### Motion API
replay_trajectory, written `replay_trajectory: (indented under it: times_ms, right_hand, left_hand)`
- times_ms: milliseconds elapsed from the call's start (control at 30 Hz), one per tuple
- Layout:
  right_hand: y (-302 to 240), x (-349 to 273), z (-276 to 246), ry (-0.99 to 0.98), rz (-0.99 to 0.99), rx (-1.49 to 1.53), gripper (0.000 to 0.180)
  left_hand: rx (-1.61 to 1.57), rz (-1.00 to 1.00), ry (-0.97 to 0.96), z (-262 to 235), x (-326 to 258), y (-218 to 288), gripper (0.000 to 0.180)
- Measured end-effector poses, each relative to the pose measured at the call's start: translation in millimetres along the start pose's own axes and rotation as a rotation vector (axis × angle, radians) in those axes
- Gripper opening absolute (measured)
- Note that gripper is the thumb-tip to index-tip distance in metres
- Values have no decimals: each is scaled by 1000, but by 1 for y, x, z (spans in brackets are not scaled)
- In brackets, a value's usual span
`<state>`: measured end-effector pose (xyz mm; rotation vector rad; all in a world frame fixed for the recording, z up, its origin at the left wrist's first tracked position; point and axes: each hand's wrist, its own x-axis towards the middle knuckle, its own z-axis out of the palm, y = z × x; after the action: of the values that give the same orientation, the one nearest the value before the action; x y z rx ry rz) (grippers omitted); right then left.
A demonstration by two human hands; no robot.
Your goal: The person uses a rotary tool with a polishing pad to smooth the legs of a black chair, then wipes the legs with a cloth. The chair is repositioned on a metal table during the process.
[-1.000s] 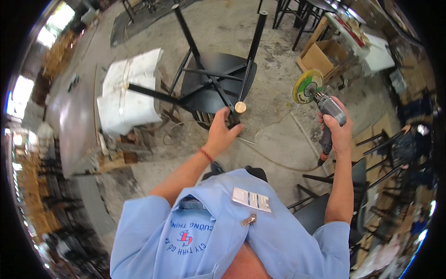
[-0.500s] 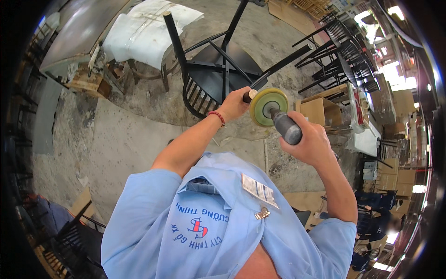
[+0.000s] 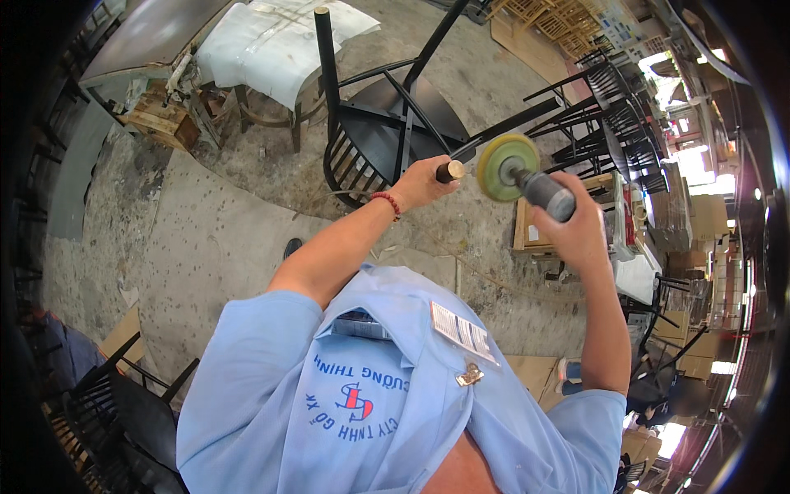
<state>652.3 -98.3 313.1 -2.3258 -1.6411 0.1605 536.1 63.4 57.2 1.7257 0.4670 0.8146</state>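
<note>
A black wooden chair is tipped over in front of me, its seat underside and legs showing and its slatted back low on the left. My left hand is closed around one chair leg close to its tip, where the round end shows bare, light wood. In my right hand is a dark-bodied disc sander, fingers wrapped round its body. Its yellow-green disc stands a short gap to the right of that leg end. Whether the disc spins, I cannot tell.
Several black chairs stand at the far right. An open wooden crate is to the right of the sander. White sheeting covers a piece at the far left, beside a small wooden box. More black chairs are at the near left.
The sander has moved to the right and slightly away from me, opening a gap between disc and leg end. My left hand keeps its grip on the chair leg. The view has shifted slightly.
</note>
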Motion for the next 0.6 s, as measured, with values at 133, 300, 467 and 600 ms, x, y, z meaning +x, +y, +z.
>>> replay_trajectory:
  times_ms: [133,300,467,600]
  right_hand:
    - [-24,-14,21,-169,-50,-2,56]
    - [-23,-9,26,-117,-8,-7,52]
    - [15,3,2,-14,107,153,51]
    - [23,-4,13,-107,67,275,51]
  left_hand:
    - [-51,121,19,-3,0,-11,23]
    - [-29,43,22,0,-1,-8,24]
    - [-13,-86,-21,1,-1,7,22]
    - [-40,-55,16,0,-1,4,21]
